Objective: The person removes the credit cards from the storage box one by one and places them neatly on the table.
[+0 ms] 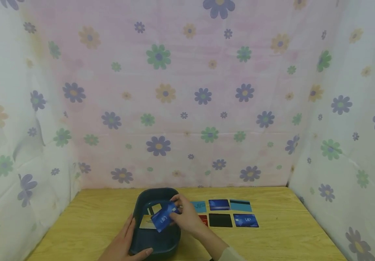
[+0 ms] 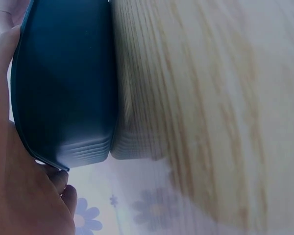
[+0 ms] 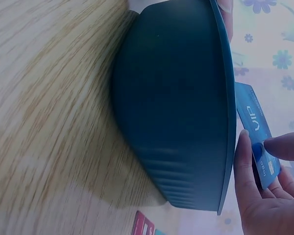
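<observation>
My right hand pinches a blue VIP card between thumb and fingers, tilted above a deep dark-teal plastic bin. In the right wrist view, the same card shows just past the bin's rim, with the thumb on its printed face. My left hand holds the bin's left side, its thumb over the near rim and its fingers along the outer wall. Inside the bin lie a cream-yellow card and a small pale piece, both partly hidden by the held card.
Right of the bin, cards lie in two rows: a teal VIP card, blue card and light-blue striped card behind; a red card, black card and another blue VIP card in front. Flowered cloth surrounds the wooden table.
</observation>
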